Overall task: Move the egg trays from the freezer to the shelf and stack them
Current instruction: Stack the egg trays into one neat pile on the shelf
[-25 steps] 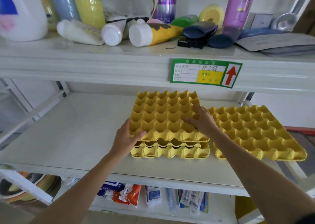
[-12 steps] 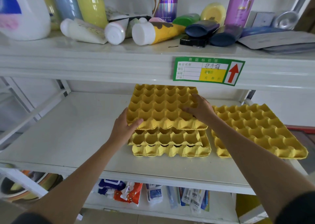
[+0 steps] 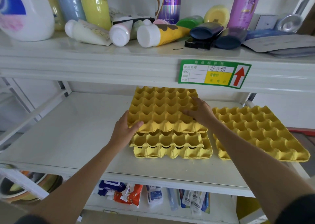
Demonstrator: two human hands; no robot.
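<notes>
A yellow egg tray (image 3: 162, 109) lies on top of a stack of two more yellow trays (image 3: 172, 145) on the white middle shelf (image 3: 68, 135). The top tray sits shifted toward the back, so the front rows of the lower trays show. My left hand (image 3: 125, 130) grips the top tray's front left corner, thumb on top. Pressed flat on its right side is my right hand (image 3: 199, 112), fingers in the cups. A separate yellow egg tray (image 3: 259, 131) lies alone to the right, overhanging the shelf's right end.
The upper shelf (image 3: 119, 53) carries bottles, tubes and a white jug, close above the trays. A green price label (image 3: 213, 73) is stuck on its front edge. Packets (image 3: 127, 192) lie on the lower shelf. Bare shelf surface spreads left of the stack.
The top tray has slid toward the back of the shelf under both hands, uncovering the front rows of the trays beneath. The lone tray on the right has not moved.
</notes>
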